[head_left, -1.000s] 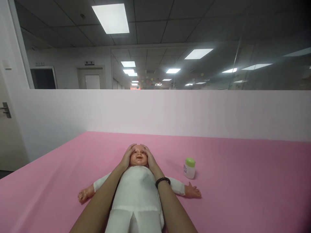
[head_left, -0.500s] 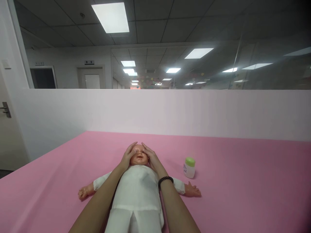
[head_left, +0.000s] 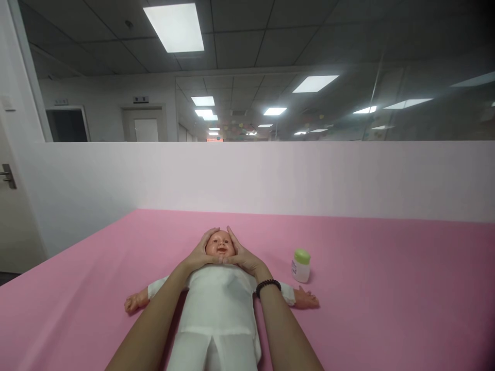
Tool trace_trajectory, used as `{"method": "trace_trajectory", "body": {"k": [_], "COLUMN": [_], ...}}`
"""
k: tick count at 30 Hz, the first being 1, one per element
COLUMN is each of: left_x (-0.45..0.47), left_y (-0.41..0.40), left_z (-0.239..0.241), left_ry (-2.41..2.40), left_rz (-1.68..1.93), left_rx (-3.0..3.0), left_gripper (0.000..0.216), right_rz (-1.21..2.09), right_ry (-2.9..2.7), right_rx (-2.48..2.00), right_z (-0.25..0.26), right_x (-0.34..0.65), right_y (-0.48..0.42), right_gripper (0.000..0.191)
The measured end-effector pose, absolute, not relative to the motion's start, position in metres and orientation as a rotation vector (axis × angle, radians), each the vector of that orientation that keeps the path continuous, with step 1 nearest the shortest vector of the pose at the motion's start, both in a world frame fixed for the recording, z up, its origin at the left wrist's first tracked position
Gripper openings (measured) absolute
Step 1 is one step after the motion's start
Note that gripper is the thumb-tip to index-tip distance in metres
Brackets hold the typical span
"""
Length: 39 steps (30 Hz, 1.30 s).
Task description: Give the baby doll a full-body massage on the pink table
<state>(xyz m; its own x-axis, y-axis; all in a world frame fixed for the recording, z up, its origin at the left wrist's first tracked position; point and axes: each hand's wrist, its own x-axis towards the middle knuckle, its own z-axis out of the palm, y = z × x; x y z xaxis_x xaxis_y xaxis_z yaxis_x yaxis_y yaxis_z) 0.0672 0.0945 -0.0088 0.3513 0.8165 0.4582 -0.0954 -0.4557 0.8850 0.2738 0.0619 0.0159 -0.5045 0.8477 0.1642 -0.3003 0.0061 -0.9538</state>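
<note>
Jar label (head_left: 294, 268) and door sign (head_left: 141, 99) are illegible

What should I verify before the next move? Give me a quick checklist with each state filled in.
1. Doll lying face up on the pink cover: ok.
2. Left hand and right hand on opposite sides of the doll's head: ok.
3. Doll's eyes and mouth uncovered: ok.
4. Jar upright, green lid on, apart from both hands: ok.
5. Both wrists bare: not ok; a dark bracelet is on the right one.
6. Pressure from the fingers: cannot tell.
</note>
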Motion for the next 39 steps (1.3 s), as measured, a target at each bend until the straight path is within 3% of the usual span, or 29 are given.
{"method": "trace_trajectory", "body": {"k": [14, 26, 39], "left_x": [0.067, 0.066, 0.069], "left_y": [0.086, 0.07, 0.07], "left_z": [0.002, 0.018, 0.019], "left_ry": [0.668, 0.668, 0.617], "left_rz": [1.186, 1.138, 1.142], "left_rx": [1.626, 1.583, 1.456], "left_gripper": [0.098, 0.086, 0.083], "right_rz": [1.684, 1.709, 1.72], "right_ry": [-1.352, -1.267, -1.249], "right_rx": [-0.555, -0.528, -0.513], "right_z": [0.015, 0.009, 0.013], "right_x": [0.272, 0.273, 0.273], "right_y": [0.064, 0.065, 0.06], "right_gripper": [0.129, 0.106, 0.099]}}
